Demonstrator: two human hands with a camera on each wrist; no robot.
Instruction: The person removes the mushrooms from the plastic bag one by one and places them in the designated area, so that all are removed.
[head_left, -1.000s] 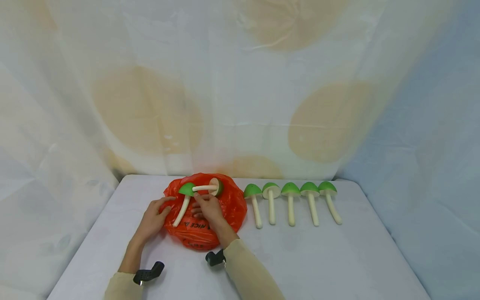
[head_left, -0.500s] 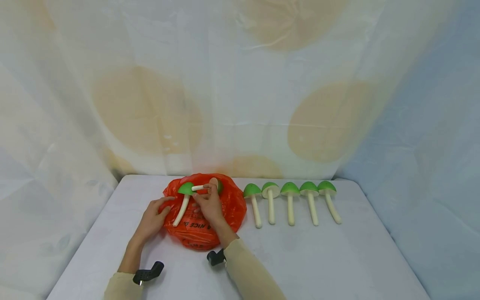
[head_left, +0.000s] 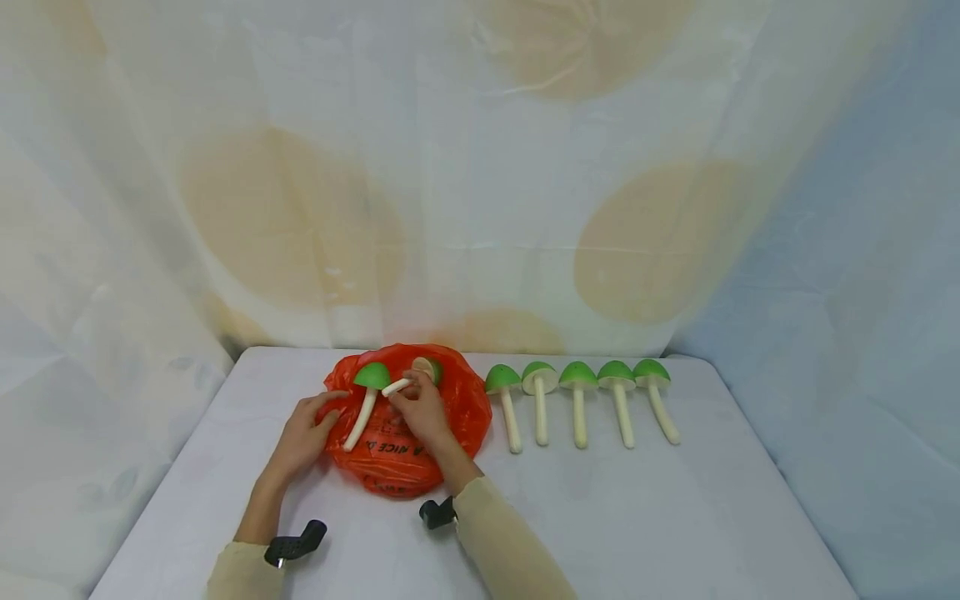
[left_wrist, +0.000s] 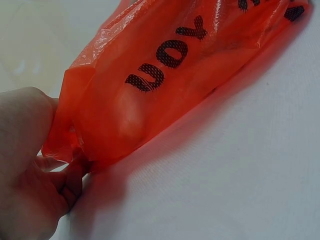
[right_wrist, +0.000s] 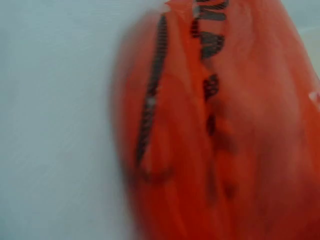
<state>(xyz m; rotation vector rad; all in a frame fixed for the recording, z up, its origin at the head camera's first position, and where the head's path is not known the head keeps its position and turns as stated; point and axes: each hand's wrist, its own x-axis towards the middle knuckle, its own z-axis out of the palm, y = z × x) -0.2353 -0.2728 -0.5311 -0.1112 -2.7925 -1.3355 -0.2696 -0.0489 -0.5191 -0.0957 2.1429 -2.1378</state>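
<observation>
A crumpled red plastic bag [head_left: 468, 408] with black lettering lies on the left part of the table. My left hand [head_left: 303, 435] grips the bag's left edge; in the left wrist view its fingers [left_wrist: 72, 182] curl at the red film [left_wrist: 165, 95]. On top of the bag, my right hand [head_left: 423, 411] pinches the white stem of a green-capped toy mushroom [head_left: 395, 387], partly hidden by the fingers. Left of it another such mushroom [head_left: 365, 412] lies on the bag, cap away from me. In the right wrist view only the blurred bag [right_wrist: 210, 150] shows, no hand.
Several more green-capped mushrooms stand out in a row right of the bag, from the nearest mushroom [head_left: 510, 417] to the farthest mushroom [head_left: 660, 404]. All lie on the white-covered table [head_left: 637, 525]. A pale curtain [head_left: 480, 208] with tan spots hangs behind.
My right hand has reached over the sideways mushroom's stem and taken hold of it. The stem's left end now tilts lower. My left hand stays on the bag's edge.
</observation>
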